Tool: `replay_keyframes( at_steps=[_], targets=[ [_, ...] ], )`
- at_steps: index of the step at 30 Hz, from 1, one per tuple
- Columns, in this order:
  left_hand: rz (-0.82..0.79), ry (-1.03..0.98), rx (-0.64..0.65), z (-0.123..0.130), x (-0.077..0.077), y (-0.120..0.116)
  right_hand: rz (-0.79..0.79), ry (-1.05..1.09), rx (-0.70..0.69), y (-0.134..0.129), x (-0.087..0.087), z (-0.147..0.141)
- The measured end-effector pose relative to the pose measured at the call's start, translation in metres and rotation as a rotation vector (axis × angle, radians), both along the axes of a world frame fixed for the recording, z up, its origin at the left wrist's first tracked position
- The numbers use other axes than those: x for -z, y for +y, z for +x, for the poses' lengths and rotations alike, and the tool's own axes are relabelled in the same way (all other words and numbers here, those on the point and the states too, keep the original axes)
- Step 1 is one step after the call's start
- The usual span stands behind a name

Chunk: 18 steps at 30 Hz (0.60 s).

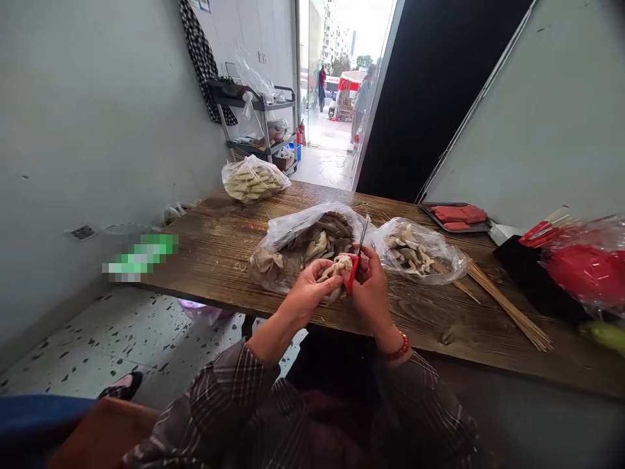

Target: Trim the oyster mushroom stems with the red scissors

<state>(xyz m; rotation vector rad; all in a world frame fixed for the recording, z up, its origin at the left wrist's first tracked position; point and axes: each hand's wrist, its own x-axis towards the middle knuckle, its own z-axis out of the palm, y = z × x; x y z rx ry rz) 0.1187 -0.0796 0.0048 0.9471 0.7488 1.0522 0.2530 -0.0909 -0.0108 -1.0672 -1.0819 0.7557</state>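
Observation:
My left hand (312,286) is closed around a cluster of pale oyster mushrooms (336,268) above the table's near edge. Red-handled scissors (355,270) are in my right hand (370,283), their blades pointing up and away from me. Its fingertips come close to the mushroom cluster; whether they touch it is hard to see. Just beyond my hands lies a large open plastic bag (288,228) with grey-brown mushrooms inside. To its right, a smaller clear bag (446,260) holds pale mushroom pieces (410,251).
Wooden skewers (510,306) lie on the wooden table (205,247) at right, near a black box (525,273) and red plastic packaging (586,273). A dark tray (469,225) carries pinkish-red pieces. A tied bag of pale pieces (254,181) sits at the far left corner; a shelf cart (258,107) stands beyond.

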Motion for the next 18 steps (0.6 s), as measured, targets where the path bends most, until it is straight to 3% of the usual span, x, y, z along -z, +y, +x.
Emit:
replay_keyframes(
  at_steps=[8,13,16,18],
  targets=[
    [0.184,0.257,-0.063,-0.009,0.002,0.005,-0.076,-0.004,-0.111,-0.009,-0.003,0.001],
    [0.463,0.501,-0.02,-0.021,-0.007,0.009,-0.258,0.326,-0.297,-0.009,-0.012,0.006],
    [0.467,0.528,-0.001,-0.031,-0.005,0.012,-0.287,0.497,-0.365,-0.011,-0.02,0.014],
    [0.364,0.427,-0.023,-0.038,-0.001,0.014,-0.221,0.459,-0.322,-0.011,-0.023,0.02]
  ],
)
